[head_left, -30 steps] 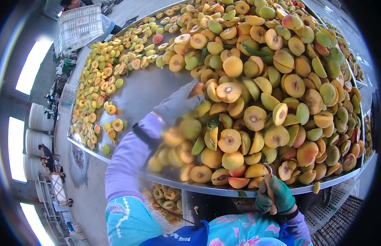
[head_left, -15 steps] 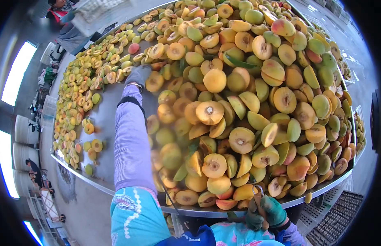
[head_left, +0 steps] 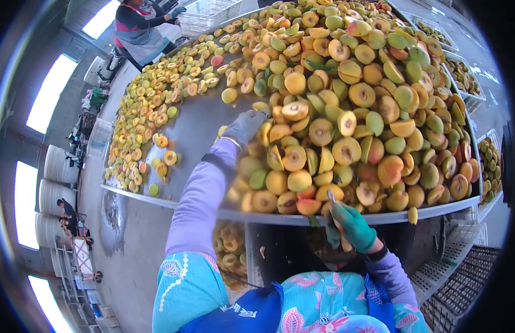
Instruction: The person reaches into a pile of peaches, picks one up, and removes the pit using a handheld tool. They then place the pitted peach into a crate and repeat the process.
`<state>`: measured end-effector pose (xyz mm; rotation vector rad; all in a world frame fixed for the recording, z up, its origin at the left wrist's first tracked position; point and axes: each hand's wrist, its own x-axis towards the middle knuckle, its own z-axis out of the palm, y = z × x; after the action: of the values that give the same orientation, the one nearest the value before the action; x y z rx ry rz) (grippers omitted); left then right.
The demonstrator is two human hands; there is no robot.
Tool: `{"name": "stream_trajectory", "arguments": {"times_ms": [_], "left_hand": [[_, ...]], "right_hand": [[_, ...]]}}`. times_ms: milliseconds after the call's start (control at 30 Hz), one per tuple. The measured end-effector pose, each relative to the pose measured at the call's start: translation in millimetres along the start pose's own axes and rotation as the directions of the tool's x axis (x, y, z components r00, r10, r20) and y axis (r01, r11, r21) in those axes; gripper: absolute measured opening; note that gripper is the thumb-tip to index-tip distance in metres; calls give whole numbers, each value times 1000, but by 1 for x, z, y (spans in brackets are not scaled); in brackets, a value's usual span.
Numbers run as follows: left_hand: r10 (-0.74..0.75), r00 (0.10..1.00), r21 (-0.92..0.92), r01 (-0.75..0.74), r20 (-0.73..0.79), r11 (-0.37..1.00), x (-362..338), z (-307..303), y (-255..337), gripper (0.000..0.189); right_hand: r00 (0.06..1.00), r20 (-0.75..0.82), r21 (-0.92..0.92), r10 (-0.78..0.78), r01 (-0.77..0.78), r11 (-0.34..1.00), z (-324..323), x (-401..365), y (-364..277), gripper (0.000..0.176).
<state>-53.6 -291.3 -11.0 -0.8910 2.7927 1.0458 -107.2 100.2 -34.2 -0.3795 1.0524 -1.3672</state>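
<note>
On a metal table lies a big heap of halved yellow peaches, some still with the pit. My left hand, in a grey glove, rests at the left edge of this heap. Its fingers reach out against the fruit, and the fingertips are partly hidden. In a green glove, my right hand is closed around the wooden handle of a small tool with a bent metal end. This tool stands upright at the table's front rim, close to several peach halves.
Loose peach halves are spread over the table's left side. White crates of peaches stand along the right side, and dark crates lie at lower right. Across the table a person reaches to a white crate.
My left hand has come nearer and to the right along the heap, with more bare metal showing behind it. The view has shifted. My right hand still holds the tool.
</note>
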Motion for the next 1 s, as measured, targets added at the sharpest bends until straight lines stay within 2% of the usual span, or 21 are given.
{"name": "stream_trajectory", "arguments": {"times_ms": [67, 100, 133, 233, 300, 333, 400, 500, 533, 567, 633, 667, 733, 767, 800, 833, 867, 933, 967, 1000], "left_hand": [[-181, 983, -282, 178, 17, 943, -40, 4, 47, 42], [-101, 995, -220, 92, -28, 971, -47, 11, 40, 46], [-18, 998, -157, 7, -67, 988, -49, 22, 23, 50], [62, 992, 258, -33, -106, 966, -66, 30, 66, 68], [36, 923, 135, 17, -384, 991, -85, 58, 94, 78], [65, 907, 160, 3, -416, 987, -85, 64, 101, 82], [111, 877, 208, -13, -468, 978, -86, 74, 109, 90], [281, 898, 147, -244, -338, 959, -92, 53, 110, 91], [203, 928, 39, -201, -312, 979, -101, 45, 117, 85], [133, 928, 5, -140, -347, 990, -99, 47, 113, 74], [170, 879, 51, -165, -446, 985, -98, 50, 95, 58], [105, 870, -79, -162, -482, 984, -102, 49, 92, 51], [-44, 847, -335, -162, -529, 928, -120, 51, 93, 38], [-58, 828, -448, -240, -557, 861, -132, 50, 98, 36], [-82, 809, -547, -315, -583, 776, -147, 49, 102, 33], [-114, 789, -631, -385, -604, 673, -162, 50, 106, 31], [-133, 840, -743, -379, -526, 551, -177, 53, 107, 33], [-99, 859, -802, -421, -503, 424, -207, 71, 122, 34], [-81, 867, -829, -437, -491, 350, -219, 81, 132, 34], [29, 847, -722, -470, -531, 508, -229, 89, 141, 36]], "right_hand": [[999, -30, -98, -28, 25, 995, 8, -1, 5, 37], [998, -44, -146, -41, 35, 989, 12, -2, 7, 37], [997, -72, -89, -16, 10, 996, 16, -3, 7, 36], [984, -137, 17, -115, 119, 993, 20, 2, 18, 35], [974, -165, -28, -158, 155, 987, 24, -1, 21, 34], [968, -178, -53, -178, 171, 984, 24, -1, 21, 33], [952, -239, -38, -191, 188, 981, 26, -1, 21, 33], [925, -302, -31, -232, 233, 972, 25, 0, 21, 32], [920, -332, -31, -207, 209, 977, 28, -5, 15, 31], [914, -359, -34, -189, 190, 981, 32, -8, 9, 30], [866, -414, -188, -279, 218, 958, 33, -6, 11, 28], [842, -431, -265, -325, 227, 937, 36, -6, 11, 27], [810, -390, -300, -439, 339, 892, 46, -11, 6, 26], [788, -366, -316, -495, 395, 862, 48, -14, 2, 26], [704, -293, -462, -647, 488, 740, 46, -13, 6, 25], [695, -231, -560, -681, 477, 677, 50, -19, -2, 26], [692, -165, -648, -703, 462, 606, 59, -28, -17, 27], [655, -42, -749, -755, 479, 458, 72, -28, -25, 29], [660, -17, -803, -751, 438, 404, 75, -25, -22, 30], [667, 10, -851, -745, 396, 344, 77, -22, -17, 31]]}}
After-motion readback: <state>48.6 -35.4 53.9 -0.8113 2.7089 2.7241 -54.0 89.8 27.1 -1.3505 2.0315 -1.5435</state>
